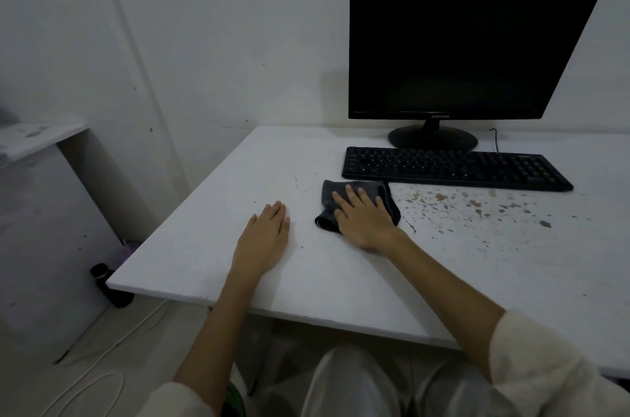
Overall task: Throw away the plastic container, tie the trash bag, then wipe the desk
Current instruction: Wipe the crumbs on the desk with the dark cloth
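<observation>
Head view looks down on a white table [204,246]. Right hand [364,218] lies palm down on a dark grey cloth [354,189], its fingers [354,196] stretched out and slightly spread, pressing the cloth flat against the table rather than pinching it. That cloth sits just in front of the black keyboard's [453,167] left end. Brown specks and stains [477,205] cover the table in front of the keyboard, to the right of the cloth. Left hand [266,235] rests flat and empty on the bare table left of the cloth, fingers [278,212] straight and held close together. Behind the keyboard stands a dark monitor [470,48].
</observation>
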